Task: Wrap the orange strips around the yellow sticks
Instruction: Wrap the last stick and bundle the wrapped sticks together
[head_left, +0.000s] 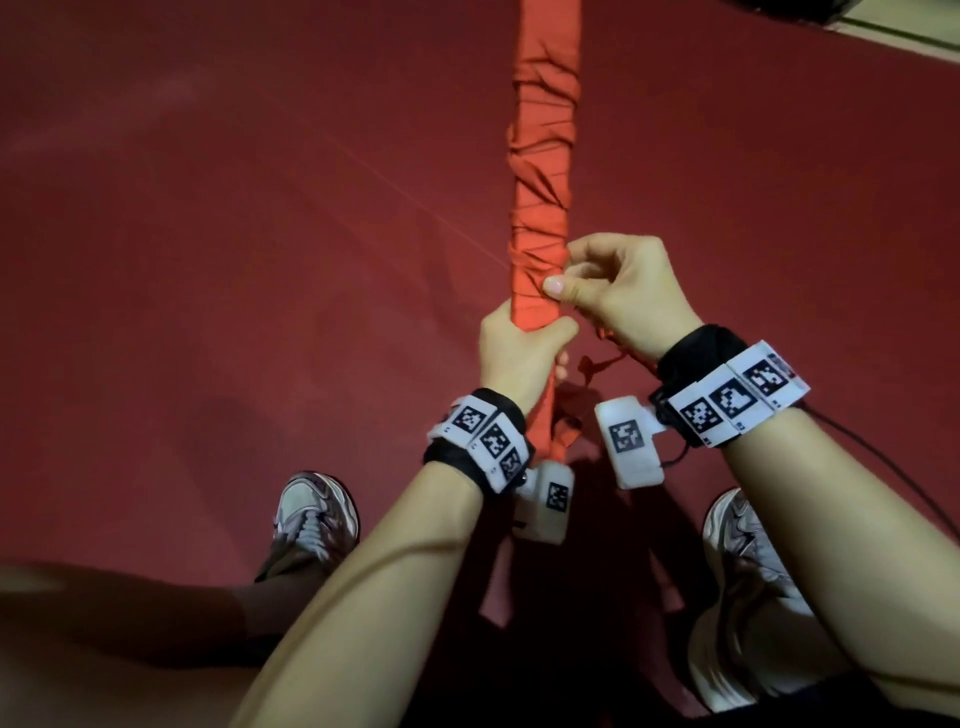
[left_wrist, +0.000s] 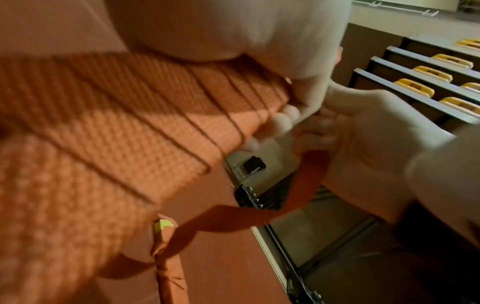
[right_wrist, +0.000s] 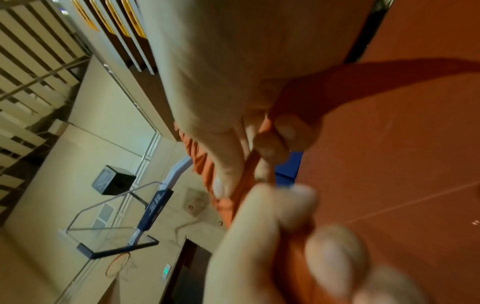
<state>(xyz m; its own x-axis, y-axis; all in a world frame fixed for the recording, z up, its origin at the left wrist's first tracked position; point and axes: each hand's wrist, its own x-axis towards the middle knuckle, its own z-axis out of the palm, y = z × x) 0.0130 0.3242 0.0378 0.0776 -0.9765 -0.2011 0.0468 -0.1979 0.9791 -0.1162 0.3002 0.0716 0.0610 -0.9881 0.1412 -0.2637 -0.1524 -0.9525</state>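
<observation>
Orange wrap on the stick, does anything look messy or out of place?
The orange strip lies in uneven, creased turns. A loose tail dangles below the right hand, not yet wound on. In the left wrist view a bit of yellow stick shows bare.

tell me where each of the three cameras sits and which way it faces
Head: on the head, looking down at the wrapped stick, both hands, forearms and shoes.
Left wrist: on the left wrist, looking along the stick toward the right hand and loose strip.
Right wrist: on the right wrist, looking past its fingers toward a basketball hoop.
All share the orange wrap.
</observation>
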